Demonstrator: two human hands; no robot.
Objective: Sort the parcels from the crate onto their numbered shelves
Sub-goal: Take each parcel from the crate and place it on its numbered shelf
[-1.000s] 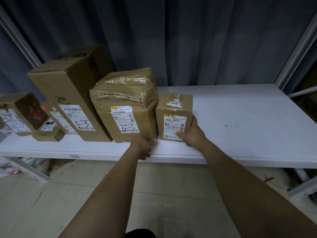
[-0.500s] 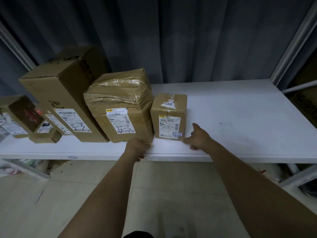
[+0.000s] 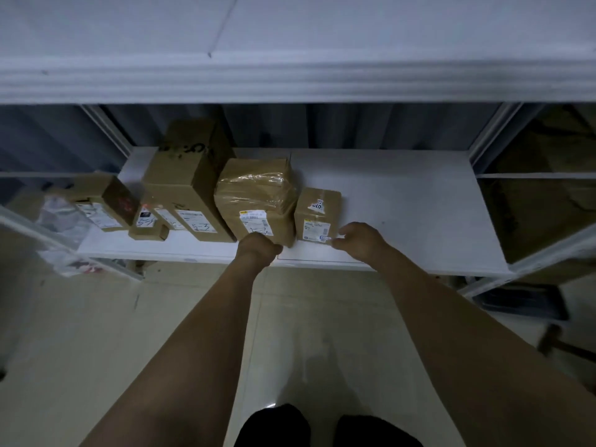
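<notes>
A small cardboard parcel (image 3: 317,214) with a white label stands on the white shelf (image 3: 403,204), at the right end of a row of parcels. Beside it on the left is a taped brown parcel (image 3: 254,195), then a tall carton (image 3: 187,179). My right hand (image 3: 361,241) hovers at the small parcel's lower right corner with loosely curled fingers, holding nothing. My left hand (image 3: 258,248) is curled into a fist at the shelf's front edge, against the taped parcel's lower corner.
More small parcels (image 3: 106,204) lie at the shelf's left end. Another shelf board (image 3: 290,75) runs overhead. Grey uprights (image 3: 490,133) frame the bay, with a curtain behind. Right of the small parcel the shelf surface is bare. Tiled floor lies below.
My right hand has let go of the small parcel's side and drawn back a little. The view has pulled back and up, bringing the upper shelf into sight.
</notes>
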